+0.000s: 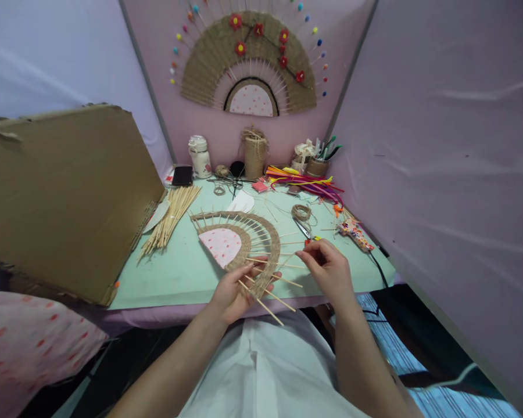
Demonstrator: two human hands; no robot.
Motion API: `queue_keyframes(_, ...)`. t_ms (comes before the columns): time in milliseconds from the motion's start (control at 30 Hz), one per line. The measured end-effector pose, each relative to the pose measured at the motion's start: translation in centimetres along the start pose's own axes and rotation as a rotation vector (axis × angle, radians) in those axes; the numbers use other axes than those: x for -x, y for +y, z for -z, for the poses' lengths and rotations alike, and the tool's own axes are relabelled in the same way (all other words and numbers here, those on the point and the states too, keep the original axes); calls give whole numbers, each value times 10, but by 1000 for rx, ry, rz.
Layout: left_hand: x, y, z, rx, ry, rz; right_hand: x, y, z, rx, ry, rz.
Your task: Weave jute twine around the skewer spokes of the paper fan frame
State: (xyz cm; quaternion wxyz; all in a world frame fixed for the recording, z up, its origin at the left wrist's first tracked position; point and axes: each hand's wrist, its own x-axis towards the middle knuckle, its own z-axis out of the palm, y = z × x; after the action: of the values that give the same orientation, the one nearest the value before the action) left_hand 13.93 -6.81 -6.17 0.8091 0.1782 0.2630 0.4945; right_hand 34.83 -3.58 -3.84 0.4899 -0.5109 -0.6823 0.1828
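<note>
A half-round fan (270,233) of thin wooden sticks, woven with brown twine, lies tilted over the table's front edge. Its inner half-circle is pink cloth with red dots. My left hand (237,290) grips the fan at its near end, the thumb on top and fingertips showing beneath the sticks. To the right of the fan, my right hand (329,270) is closed in a pinch on a thin strand of twine (290,259) that runs toward the woven band. Scissors (303,228) with red and yellow handles lie just beyond my right hand, beside a small coil of twine (301,212).
A bundle of sticks (169,223) and a large cardboard sheet (65,197) stand at left. A patterned glue gun (355,234) with a cord lies at right. Along the back are a twine roll (255,154), a white jar (199,157) and coloured pipe cleaners (303,180). A finished fan (209,67) hangs behind.
</note>
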Motion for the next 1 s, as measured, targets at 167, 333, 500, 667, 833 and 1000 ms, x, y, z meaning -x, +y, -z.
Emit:
queue_keyframes(167, 4, 2, -3, 29, 16, 7, 4, 4, 5, -51, -32, 22)
queue_keyframes(333, 6, 3, -4, 40, 28, 8, 4, 4, 9, -80, -30, 70)
queue_keyframes(500, 6, 3, -2, 34, 42, -6, 7, 3, 10, -83, -19, 69)
queue_keyframes(667, 8, 4, -4, 38, 55, -11, 8, 6, 7, -60, -56, 62)
queue_keyframes(833, 9, 1, -6, 29, 75, 0, 3, 10, -5, 8, -21, 83)
queue_keyframes(1000, 11, -5, -5, 34, 99, 37, 3, 14, -25, 49, 10, 95)
